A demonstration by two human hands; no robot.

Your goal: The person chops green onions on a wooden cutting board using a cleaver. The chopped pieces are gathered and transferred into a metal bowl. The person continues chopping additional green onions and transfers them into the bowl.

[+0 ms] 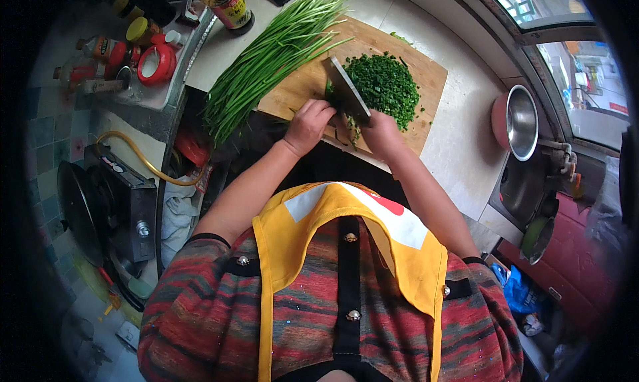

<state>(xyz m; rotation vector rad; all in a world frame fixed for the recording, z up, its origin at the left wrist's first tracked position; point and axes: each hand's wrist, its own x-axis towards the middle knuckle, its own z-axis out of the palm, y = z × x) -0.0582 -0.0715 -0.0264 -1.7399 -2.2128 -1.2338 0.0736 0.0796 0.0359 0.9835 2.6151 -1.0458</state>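
A wooden cutting board [294,93] lies on the counter before me. My right hand [383,133] grips a cleaver [349,88] by its handle end, the blade upright over the board. Close to the blade's left side, my left hand [310,125] has its fingers bent down at the board's near edge, by a few dark green pieces; what lies under the fingertips is hidden. To the right of the blade is a heap of finely chopped green chives [387,85]. A large bunch of uncut chives [272,57] lies across the board's left side and overhangs the counter edge.
A sauce bottle [230,10] stands behind the chives. Jars and a red-rimmed container [157,64] crowd a tray at the left, above a gas stove [132,202] with a black pan. A metal bowl [521,123] leans by the window, near the sink [520,186] and its tap.
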